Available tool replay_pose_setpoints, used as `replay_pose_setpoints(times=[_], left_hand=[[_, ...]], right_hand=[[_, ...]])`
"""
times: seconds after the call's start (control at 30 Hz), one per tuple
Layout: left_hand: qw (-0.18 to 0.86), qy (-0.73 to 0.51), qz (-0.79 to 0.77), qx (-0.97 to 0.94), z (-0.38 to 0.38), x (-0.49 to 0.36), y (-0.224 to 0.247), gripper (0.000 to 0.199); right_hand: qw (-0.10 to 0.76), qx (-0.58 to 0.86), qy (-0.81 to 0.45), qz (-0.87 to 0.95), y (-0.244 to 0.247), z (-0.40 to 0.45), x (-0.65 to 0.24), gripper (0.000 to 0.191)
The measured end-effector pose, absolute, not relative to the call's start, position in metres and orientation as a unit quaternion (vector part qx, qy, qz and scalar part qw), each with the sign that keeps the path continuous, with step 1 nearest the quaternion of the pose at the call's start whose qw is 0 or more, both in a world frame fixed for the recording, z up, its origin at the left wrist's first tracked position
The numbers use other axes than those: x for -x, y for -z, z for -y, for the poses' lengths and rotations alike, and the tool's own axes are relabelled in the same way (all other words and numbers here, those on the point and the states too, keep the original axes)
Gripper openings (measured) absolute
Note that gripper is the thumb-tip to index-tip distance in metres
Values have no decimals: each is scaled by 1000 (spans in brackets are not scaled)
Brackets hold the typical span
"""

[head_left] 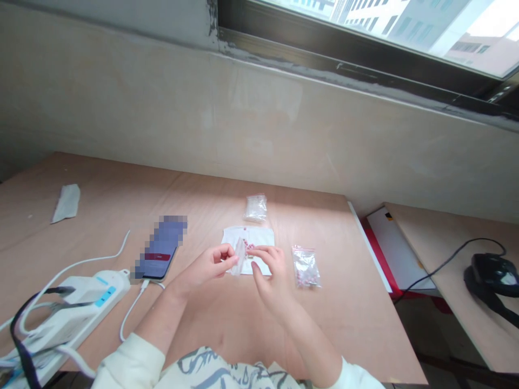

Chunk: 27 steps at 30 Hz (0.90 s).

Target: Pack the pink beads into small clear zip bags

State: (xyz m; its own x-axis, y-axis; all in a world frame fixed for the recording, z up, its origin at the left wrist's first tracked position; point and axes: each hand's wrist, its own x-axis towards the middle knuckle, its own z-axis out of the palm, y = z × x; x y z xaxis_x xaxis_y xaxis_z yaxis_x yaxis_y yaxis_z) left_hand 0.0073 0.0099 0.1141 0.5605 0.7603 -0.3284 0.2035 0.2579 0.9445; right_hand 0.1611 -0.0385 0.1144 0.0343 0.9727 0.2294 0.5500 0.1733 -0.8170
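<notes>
My left hand (215,263) pinches a small clear plastic bag (240,255) between thumb and fingers. Close by on its right, my right hand (273,274) has its thumb apart from the fingers, with the fingertips over or at a cluster of small pink and red beads (247,243). Those beads lie on a white tissue or cloth (265,235) spread under both hands. Whether the right fingertips touch a bead I cannot tell. To the right of this hand is a zip bag (307,268) with pink beads at its bottom. Behind the tissue sits another clear bag (256,208).
A phone (164,248) on a white cable lies left of my hands. Nearer on the left is a white power strip (81,313) with plugs and cords. A crumpled white tissue (67,202) rests at the far left. On the right table is a black device (494,275) with a cord.
</notes>
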Motion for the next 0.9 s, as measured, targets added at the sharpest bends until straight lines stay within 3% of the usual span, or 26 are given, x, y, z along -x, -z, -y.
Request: replay_pose_setpoints(times=[0.07, 0.23, 0.4, 0.57, 0.77, 0.9], left_hand=[[676, -201, -410, -578, -9, -4, -112, 30], [684, -201, -382, -589, -8, -3, -102, 31], [695, -203, -372, -581, -10, -3, -100, 29], [678, -250, -411, -555, -15, -5, -102, 29], [557, -278, -491, -609, -22, -4, -94, 26], [507, -259, -474, -672, -12, -13, -97, 22]], right_hand=[[410, 593, -319, 616, -120, 35, -156, 13], [378, 561, -515, 526, -118, 19, -147, 20], [388, 515, -613, 457, -113, 11, -147, 16], [407, 555, -571, 448, -111, 11, -147, 16], [376, 653, -453, 477, -103, 10, -149, 19], [339, 608, -543, 470, -93, 8, -143, 3]])
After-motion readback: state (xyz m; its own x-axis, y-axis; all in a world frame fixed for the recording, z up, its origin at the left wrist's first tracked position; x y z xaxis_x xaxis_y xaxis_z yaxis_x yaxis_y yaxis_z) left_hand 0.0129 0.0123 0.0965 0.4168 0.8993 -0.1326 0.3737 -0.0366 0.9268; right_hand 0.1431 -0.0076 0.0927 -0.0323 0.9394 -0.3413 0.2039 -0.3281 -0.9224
